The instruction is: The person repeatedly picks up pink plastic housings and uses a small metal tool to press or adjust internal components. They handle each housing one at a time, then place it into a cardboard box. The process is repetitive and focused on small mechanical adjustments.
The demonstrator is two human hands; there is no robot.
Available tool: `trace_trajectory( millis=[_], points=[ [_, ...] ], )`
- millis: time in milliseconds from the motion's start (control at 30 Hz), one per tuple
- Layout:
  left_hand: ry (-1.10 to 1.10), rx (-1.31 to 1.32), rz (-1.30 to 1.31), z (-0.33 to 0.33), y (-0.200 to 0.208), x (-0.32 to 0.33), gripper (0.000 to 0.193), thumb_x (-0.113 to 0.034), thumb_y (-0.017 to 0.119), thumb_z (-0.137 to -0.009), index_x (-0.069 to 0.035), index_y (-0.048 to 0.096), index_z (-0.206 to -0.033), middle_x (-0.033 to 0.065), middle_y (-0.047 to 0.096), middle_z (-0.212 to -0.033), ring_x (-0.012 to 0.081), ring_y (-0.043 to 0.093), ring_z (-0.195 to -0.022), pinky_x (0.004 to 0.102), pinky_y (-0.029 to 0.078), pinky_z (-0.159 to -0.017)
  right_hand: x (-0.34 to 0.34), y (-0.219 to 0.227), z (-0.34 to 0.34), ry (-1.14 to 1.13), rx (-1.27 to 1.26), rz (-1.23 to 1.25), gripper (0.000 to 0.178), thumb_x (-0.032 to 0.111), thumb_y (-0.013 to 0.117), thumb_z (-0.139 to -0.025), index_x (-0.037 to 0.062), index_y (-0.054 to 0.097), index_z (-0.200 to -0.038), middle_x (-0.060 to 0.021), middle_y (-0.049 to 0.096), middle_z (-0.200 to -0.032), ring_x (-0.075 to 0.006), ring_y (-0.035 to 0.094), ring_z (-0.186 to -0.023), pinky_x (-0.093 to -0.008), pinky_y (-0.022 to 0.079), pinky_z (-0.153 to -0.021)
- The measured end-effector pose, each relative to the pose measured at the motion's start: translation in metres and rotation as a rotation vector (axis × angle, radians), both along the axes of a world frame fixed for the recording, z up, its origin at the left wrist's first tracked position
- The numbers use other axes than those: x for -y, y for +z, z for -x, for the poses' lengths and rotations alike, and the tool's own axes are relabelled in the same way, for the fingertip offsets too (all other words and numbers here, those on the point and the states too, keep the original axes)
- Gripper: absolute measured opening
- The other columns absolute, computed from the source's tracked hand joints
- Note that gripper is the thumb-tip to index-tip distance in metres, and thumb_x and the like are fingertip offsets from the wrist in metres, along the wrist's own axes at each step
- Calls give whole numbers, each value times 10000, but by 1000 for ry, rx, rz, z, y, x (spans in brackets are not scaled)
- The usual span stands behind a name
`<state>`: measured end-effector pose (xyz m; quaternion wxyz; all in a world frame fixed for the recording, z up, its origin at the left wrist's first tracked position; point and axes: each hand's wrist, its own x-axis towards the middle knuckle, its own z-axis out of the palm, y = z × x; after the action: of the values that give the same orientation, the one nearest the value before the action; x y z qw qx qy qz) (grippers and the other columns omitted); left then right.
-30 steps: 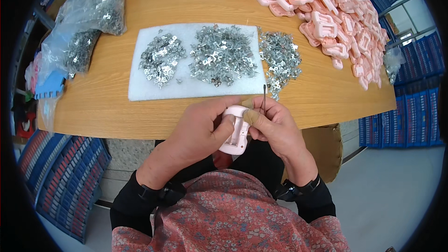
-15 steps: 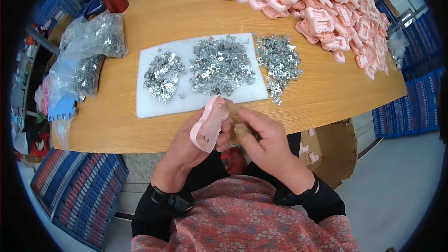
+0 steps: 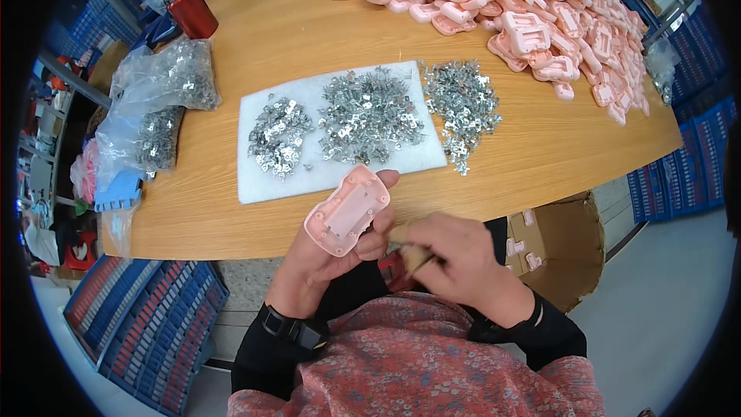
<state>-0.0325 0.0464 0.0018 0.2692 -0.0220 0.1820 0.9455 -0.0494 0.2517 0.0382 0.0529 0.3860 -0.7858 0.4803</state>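
The pale pink shell (image 3: 350, 215) at the centre of the frame looks like smooth, satin plastic, as does the shell heap (image 3: 532, 35) at upper right. Small metal pieces (image 3: 370, 117) glint brightly on a matt white foam sheet (image 3: 262, 189), over a smooth, wood-grained tabletop (image 3: 197, 212). Upper left, the red flask (image 3: 190, 11) is glossy and the bags (image 3: 127, 135) are clear, crinkled plastic.

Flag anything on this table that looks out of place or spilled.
The right heap of small metal plates lies mostly on the wooden tabletop, beside the white foam sheet carrying the left heap and middle heap, so perhaps spilled.
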Motion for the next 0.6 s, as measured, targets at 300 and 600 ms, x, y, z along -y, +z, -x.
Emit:
trace_trajectory(
  millis=[300, 600],
  points=[
    [-149, -40, 35, -14, 1, -41, 615, -376, 474, -1004, -223, 251, -1557, 129, 561, -786, 119, 366, -451, 248, 314, -411, -23, -7, -16, -174, 733, 464, 237, 112, 716, -885, -10, 599, -1052, 11, 545, -764, -33, 466, -709, -212, 411, -621],
    [-192, -39, 142, -41, 19, -69, 624, -413, 471, -1018, -260, 217, -1567, 101, 534, -759, 114, 389, -503, 245, 315, -426, -37, -6, -47, -159, 840, 432, 208, 203, 669, -942, 4, 640, -999, 43, 550, -769, -21, 454, -693, -213, 407, -613]
  ],
)
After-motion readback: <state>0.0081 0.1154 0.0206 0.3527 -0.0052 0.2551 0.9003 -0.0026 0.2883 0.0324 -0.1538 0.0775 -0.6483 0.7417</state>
